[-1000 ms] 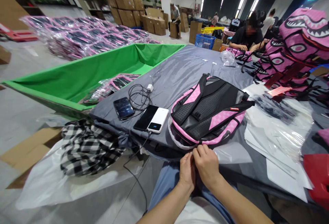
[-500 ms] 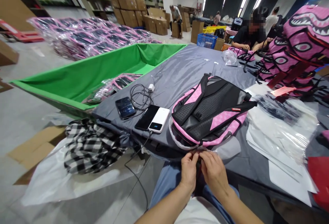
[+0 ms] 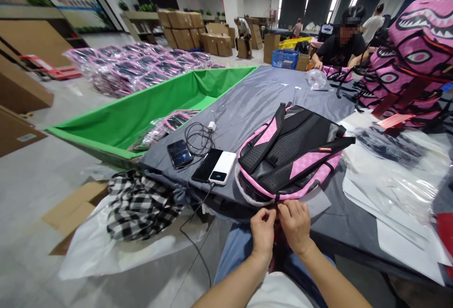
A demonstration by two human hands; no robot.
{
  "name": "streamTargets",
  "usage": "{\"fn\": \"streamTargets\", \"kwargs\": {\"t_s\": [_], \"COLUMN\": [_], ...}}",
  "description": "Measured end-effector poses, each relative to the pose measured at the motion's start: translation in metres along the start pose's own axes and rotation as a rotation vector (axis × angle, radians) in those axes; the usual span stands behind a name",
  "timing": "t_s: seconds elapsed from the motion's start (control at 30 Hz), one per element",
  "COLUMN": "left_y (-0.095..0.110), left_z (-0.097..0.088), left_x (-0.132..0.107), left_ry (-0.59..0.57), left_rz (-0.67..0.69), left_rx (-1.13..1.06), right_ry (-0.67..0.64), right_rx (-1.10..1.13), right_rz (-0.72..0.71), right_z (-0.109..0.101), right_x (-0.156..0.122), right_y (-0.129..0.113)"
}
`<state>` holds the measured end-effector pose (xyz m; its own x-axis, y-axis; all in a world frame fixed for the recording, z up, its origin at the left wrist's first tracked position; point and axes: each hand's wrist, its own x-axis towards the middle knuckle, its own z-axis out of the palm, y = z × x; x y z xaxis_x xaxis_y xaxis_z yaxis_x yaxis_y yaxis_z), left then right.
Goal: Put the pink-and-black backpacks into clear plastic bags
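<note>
both hands — left hand (image 3: 262, 228), right hand (image 3: 296, 225) — pinch the pink backpack's (image 3: 288, 154) near edge, lower centre of frame.

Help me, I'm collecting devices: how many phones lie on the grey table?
2. One dark phone lies alone near the left corner of the table; the other lies against the white power bank. Others may be hidden.

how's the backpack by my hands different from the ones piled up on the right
The backpack lies alone and flat; the piled backpacks are stacked on one another. The backpack shows its back panel and black straps; the piled backpacks show shark-face fronts. Both are pink and black.
</note>
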<state>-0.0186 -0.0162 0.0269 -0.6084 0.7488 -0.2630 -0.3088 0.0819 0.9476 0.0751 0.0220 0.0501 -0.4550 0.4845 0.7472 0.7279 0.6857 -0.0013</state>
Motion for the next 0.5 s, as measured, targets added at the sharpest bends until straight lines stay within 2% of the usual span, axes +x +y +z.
{"fn": "streamTargets", "kwargs": {"t_s": [0.17, 0.27, 0.37, 0.43, 0.5], "left_y": [0.013, 0.021, 0.027, 0.026, 0.021], "left_z": [-0.001, 0.001, -0.005, -0.012, -0.019], "left_x": [-0.006, -0.008, -0.013, -0.015, -0.015], "left_ry": [-0.110, -0.181, -0.261, -0.227, -0.152], "left_rz": [0.066, 0.063, 0.133, 0.180, 0.152], "left_rx": [0.104, 0.124, 0.111, 0.090, 0.039], "right_ry": [-0.096, -0.110, -0.078, -0.069, -0.058], "right_rx": [0.017, 0.031, 0.025, 0.039, 0.051], "right_rz": [-0.087, -0.056, -0.030, -0.030, -0.018], "right_z": [-0.011, -0.012, -0.010, -0.008, -0.009], "right_x": [-0.005, -0.004, 0.000, 0.003, 0.005], "right_y": [-0.004, -0.006, -0.003, -0.001, 0.001]}}
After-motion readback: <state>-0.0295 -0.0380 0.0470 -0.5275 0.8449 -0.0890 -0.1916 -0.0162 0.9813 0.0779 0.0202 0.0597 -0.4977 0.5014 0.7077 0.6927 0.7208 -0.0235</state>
